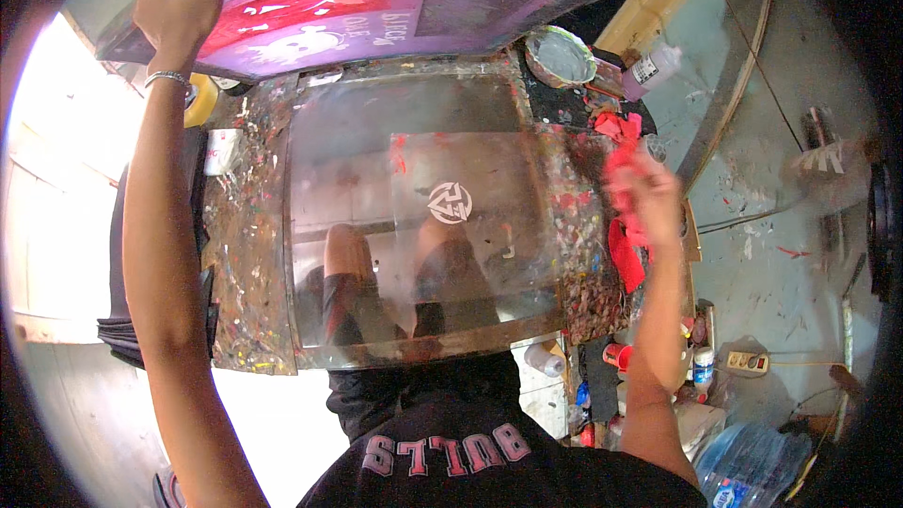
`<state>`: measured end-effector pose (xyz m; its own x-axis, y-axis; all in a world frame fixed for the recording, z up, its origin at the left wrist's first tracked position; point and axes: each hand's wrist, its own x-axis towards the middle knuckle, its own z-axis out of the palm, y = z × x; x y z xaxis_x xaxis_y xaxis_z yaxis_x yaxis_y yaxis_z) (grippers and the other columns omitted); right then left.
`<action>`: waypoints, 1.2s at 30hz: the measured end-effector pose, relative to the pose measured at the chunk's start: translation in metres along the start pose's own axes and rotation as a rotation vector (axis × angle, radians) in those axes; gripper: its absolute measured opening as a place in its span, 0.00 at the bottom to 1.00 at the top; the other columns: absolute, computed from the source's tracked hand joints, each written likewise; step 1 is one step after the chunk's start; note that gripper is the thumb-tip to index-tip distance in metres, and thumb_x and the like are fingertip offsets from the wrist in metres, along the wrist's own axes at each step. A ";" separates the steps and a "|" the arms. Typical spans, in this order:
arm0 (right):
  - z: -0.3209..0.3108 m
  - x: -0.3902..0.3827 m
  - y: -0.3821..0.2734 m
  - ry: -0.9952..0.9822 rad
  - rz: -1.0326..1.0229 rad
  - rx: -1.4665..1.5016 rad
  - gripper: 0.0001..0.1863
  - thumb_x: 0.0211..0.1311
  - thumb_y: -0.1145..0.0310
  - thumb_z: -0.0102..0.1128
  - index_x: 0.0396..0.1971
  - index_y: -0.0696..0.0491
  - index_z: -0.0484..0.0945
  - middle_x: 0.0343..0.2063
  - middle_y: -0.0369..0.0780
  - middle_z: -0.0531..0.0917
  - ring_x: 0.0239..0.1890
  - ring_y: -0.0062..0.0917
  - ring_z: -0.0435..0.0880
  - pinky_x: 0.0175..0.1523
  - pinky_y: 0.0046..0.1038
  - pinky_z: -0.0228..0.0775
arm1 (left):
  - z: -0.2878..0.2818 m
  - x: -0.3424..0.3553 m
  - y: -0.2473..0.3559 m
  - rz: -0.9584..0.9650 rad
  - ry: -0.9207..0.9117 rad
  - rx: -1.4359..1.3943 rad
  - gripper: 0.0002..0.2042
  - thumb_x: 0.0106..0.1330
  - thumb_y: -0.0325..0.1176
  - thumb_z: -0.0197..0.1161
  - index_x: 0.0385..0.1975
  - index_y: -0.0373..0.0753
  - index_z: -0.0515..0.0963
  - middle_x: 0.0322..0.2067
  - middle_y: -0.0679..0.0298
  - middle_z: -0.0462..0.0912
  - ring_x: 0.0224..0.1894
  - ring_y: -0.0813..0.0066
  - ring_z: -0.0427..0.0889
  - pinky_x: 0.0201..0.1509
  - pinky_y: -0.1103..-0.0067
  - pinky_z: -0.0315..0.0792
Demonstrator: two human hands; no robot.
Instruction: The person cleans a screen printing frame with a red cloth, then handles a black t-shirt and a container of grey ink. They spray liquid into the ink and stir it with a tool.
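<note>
My left hand [179, 2] reaches up at the far left, its fingers closed on the edge of a screen-printing frame [390, 23]. That frame is tilted up along the far side, its mesh stained purple and red with a skull shape and lettering. On the right, my right hand [656, 196] is blurred by motion and closed on a red cloth [625, 169], which trails below and above it. Between my arms lies a glossy dark glass plate [348, 160] set in the paint-spattered table [246, 254]. A white round emblem [450, 202] shows on the plate.
A bowl of grey paint [560, 56] and a plastic bottle of pinkish liquid [656, 71] stand at the far right. Dark folded fabric [150, 320] hangs at the table's left. A power strip [746, 363] and a large blue water bottle [752, 461] are lower right.
</note>
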<state>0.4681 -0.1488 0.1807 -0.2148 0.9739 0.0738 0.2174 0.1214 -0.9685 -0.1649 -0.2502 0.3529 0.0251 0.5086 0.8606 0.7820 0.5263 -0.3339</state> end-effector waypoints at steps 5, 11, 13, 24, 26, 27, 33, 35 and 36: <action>0.160 -0.085 0.069 -0.496 -0.606 -0.633 0.21 0.58 0.74 0.57 0.53 0.50 0.81 0.54 0.46 0.79 0.57 0.41 0.78 0.65 0.41 0.68 | -0.042 -0.004 0.031 -0.210 0.042 -0.291 0.25 0.72 0.57 0.44 0.54 0.49 0.79 0.48 0.56 0.84 0.50 0.49 0.82 0.52 0.61 0.73; 0.164 -0.153 0.110 -0.695 -0.764 -0.738 0.25 0.62 0.67 0.57 0.61 0.51 0.75 0.66 0.43 0.71 0.71 0.39 0.64 0.75 0.47 0.50 | -0.079 -0.011 0.068 -0.336 0.112 -0.612 0.18 0.70 0.43 0.53 0.26 0.35 0.80 0.23 0.52 0.81 0.31 0.54 0.82 0.38 0.65 0.71; 0.164 -0.134 0.121 -0.725 -0.786 -0.744 0.23 0.63 0.69 0.55 0.59 0.52 0.76 0.65 0.42 0.72 0.70 0.38 0.65 0.74 0.48 0.51 | -0.080 -0.006 0.069 -0.333 0.165 -0.533 0.19 0.70 0.43 0.52 0.24 0.35 0.80 0.23 0.52 0.81 0.30 0.54 0.82 0.37 0.64 0.71; 0.233 -0.031 0.095 -0.611 -0.610 -0.543 0.17 0.60 0.77 0.50 0.47 0.56 0.82 0.52 0.45 0.83 0.56 0.42 0.81 0.60 0.38 0.74 | -0.076 -0.003 0.067 -0.294 0.154 -0.515 0.18 0.70 0.41 0.52 0.23 0.34 0.78 0.23 0.50 0.80 0.29 0.53 0.81 0.34 0.64 0.70; 0.222 -0.042 0.092 -0.690 -0.795 -0.586 0.16 0.60 0.77 0.51 0.46 0.56 0.82 0.51 0.46 0.83 0.53 0.43 0.82 0.58 0.37 0.76 | -0.073 -0.002 0.064 -0.277 0.163 -0.500 0.18 0.70 0.41 0.52 0.23 0.34 0.78 0.22 0.50 0.80 0.28 0.53 0.81 0.34 0.64 0.70; 0.218 -0.045 0.091 -0.759 -0.966 -0.601 0.15 0.60 0.77 0.51 0.46 0.56 0.82 0.50 0.46 0.84 0.52 0.43 0.83 0.57 0.37 0.76 | -0.072 -0.002 0.064 -0.270 0.164 -0.494 0.18 0.70 0.41 0.52 0.23 0.34 0.78 0.22 0.50 0.80 0.28 0.53 0.81 0.34 0.64 0.70; 0.213 0.012 0.089 -0.269 -0.583 -0.724 0.15 0.59 0.77 0.53 0.44 0.57 0.83 0.48 0.47 0.84 0.55 0.39 0.82 0.59 0.36 0.76 | -0.075 0.002 0.073 -0.309 0.232 -0.516 0.17 0.69 0.40 0.52 0.23 0.34 0.78 0.20 0.51 0.80 0.26 0.54 0.81 0.33 0.64 0.70; 0.229 -0.011 0.094 -0.423 -0.710 -0.738 0.14 0.59 0.77 0.53 0.43 0.56 0.84 0.48 0.46 0.85 0.55 0.38 0.82 0.59 0.36 0.76 | -0.081 -0.002 0.073 -0.294 0.180 -0.574 0.18 0.68 0.41 0.53 0.23 0.34 0.78 0.20 0.52 0.80 0.26 0.55 0.81 0.33 0.64 0.70; 0.229 -0.024 0.096 -0.506 -0.844 -0.731 0.14 0.59 0.77 0.53 0.42 0.56 0.84 0.47 0.46 0.85 0.55 0.37 0.83 0.59 0.35 0.76 | -0.083 -0.003 0.072 -0.292 0.153 -0.597 0.18 0.68 0.41 0.53 0.22 0.34 0.79 0.21 0.52 0.80 0.26 0.55 0.81 0.33 0.64 0.70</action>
<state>0.2762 -0.2042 0.0311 -0.8573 0.3727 0.3553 0.2791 0.9162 -0.2877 -0.0569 -0.2710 0.3581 -0.1860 0.2771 0.9427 0.9786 0.1386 0.1524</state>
